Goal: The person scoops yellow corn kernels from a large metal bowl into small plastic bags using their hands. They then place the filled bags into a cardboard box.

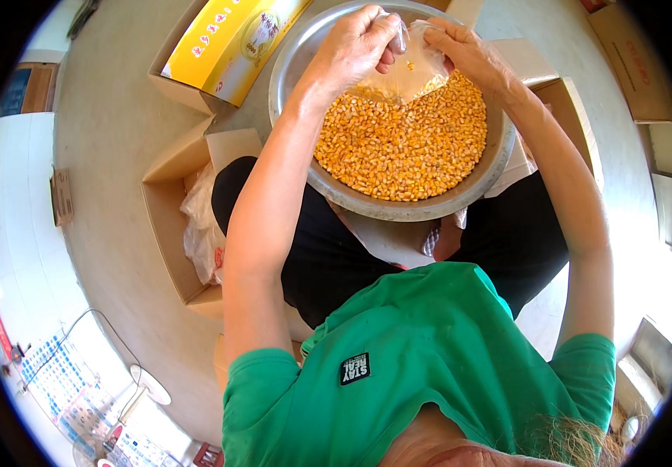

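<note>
My left hand and my right hand each grip one side of the top of a clear plastic bag. Some yellow kernels show in the lower part of the bag, which hangs over the far half of a wide metal basin. Loose dried corn kernels fill much of the basin's bottom. The bag's lower edge meets or hangs just over the corn; I cannot tell which. My fingertips are partly hidden by the folded plastic.
An open cardboard box with crumpled plastic bags stands left of my knee. A yellow printed carton sits in another box beyond it. More open cardboard lies right of the basin. A standing fan is at lower left.
</note>
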Demonstrator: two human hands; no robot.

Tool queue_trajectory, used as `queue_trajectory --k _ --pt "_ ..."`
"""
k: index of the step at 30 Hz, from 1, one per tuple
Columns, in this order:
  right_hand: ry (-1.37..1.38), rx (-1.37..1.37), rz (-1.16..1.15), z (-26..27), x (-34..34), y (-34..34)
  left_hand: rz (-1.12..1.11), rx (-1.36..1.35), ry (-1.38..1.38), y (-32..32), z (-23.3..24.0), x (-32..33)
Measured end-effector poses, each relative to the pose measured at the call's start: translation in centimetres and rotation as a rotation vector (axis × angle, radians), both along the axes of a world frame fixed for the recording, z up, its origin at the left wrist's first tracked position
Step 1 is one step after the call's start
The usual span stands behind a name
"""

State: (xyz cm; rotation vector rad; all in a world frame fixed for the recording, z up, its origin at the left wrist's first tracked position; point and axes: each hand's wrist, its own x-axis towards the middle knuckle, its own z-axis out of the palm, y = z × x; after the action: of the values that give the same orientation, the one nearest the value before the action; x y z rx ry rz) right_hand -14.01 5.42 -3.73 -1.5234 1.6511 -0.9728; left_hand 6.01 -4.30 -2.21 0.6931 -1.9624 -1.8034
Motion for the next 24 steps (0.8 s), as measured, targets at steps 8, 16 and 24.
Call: queue_trajectory --k 8,16,24 --pt "-0.367 0.256 0.138 -1.3 1.5 0.5 0.151 0.003 0.021 1.3 -1.9 -1.4" --pt "-0.443 0.214 0.147 -3.3 3.2 0.6 0.075 -0.099 -0.047 -0.4 -4.4 -1.4" --pt "-0.387 0.128 0.079 -4.6 2.5 0.3 -0.185 -0.650 -0.422 0.2 -4.9 0.5"
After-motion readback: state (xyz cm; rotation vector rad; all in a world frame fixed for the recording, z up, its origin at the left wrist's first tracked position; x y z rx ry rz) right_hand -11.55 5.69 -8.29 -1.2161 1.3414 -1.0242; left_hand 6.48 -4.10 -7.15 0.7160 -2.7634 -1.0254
